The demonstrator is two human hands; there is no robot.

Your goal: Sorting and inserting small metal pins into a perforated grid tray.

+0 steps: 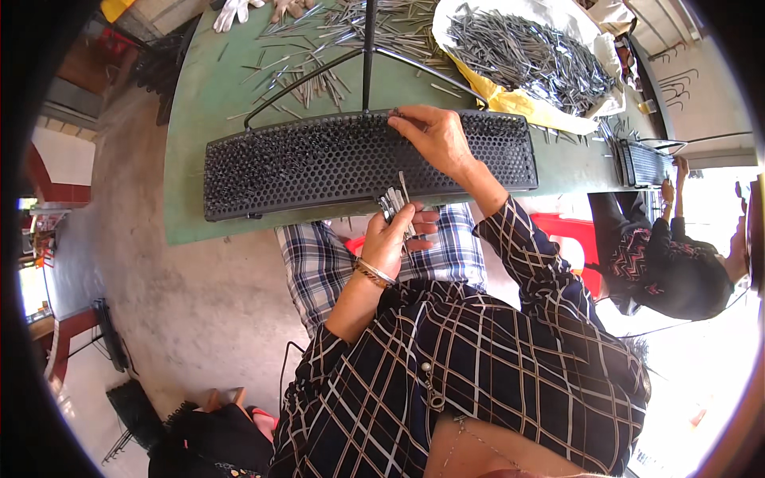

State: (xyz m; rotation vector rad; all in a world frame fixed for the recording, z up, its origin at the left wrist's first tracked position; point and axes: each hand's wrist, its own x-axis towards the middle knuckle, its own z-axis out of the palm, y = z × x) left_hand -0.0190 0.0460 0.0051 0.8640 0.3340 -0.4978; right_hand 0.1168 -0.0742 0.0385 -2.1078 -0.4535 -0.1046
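Observation:
A long black perforated panel [414, 169] lies across the near edge of the green table, in front of me. Many of its holes, mostly at the left and along the far side, hold small dark upright pieces. My left hand [384, 243] is closed around a bundle of thin metal strips [393, 202], just off the panel's near edge, one strip sticking up above the rest. My right hand [438, 139] reaches over the panel, thumb and forefinger pinched at its far rim. Whatever sits between those fingertips is too small to make out.
Loose metal strips [319, 84] litter the green table [211, 88]. A white and yellow sack [510, 97] heaped with strips stands at the far right. Black rods [369, 60] rise behind the panel. Another person [677, 263] works at a similar panel [647, 165] on the right.

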